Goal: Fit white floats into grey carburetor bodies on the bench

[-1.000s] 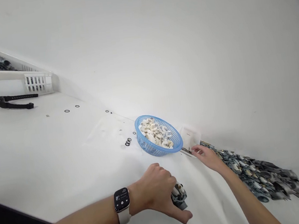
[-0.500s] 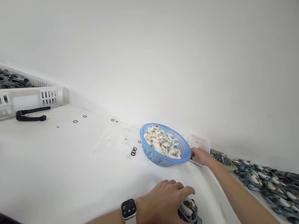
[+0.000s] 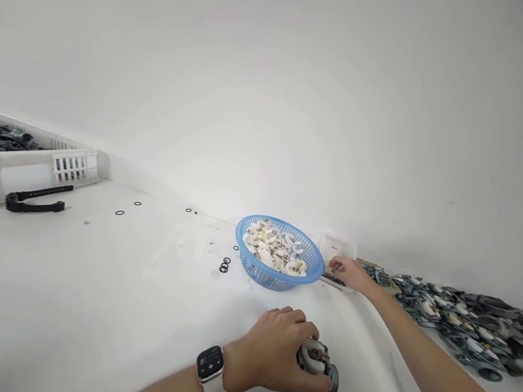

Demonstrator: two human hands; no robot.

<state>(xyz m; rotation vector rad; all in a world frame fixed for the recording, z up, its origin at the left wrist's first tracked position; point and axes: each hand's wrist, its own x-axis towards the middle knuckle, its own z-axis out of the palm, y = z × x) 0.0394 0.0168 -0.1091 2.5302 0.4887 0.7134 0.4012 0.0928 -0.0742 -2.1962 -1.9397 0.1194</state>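
My left hand (image 3: 279,354), with a smartwatch on its wrist, is wrapped round a grey metal carburetor (image 3: 319,365) low in the picture. A white curved float and small brass parts show on the carburetor's upper side. Farther off, my right hand (image 3: 349,272) is over a small white tray (image 3: 341,243) that holds small dark, thin parts. Its thumb and fingertips are pinched together; what they hold, if anything, is too small to tell. Just left of that hand stands a blue plastic basket (image 3: 245,264) full of white curved floats and small metal bits.
Several black O-rings (image 3: 223,266) lie on the white table (image 3: 164,333). A black watch strap (image 3: 38,201) is in front of a white crate (image 3: 27,175) of metal parts at left. Many carburetors (image 3: 465,324) are heaped at right, close to my right forearm.
My right hand has risen a little off the tray, so more of the dark parts inside show. My left hand still holds the carburetor. The whole view has shifted slightly.
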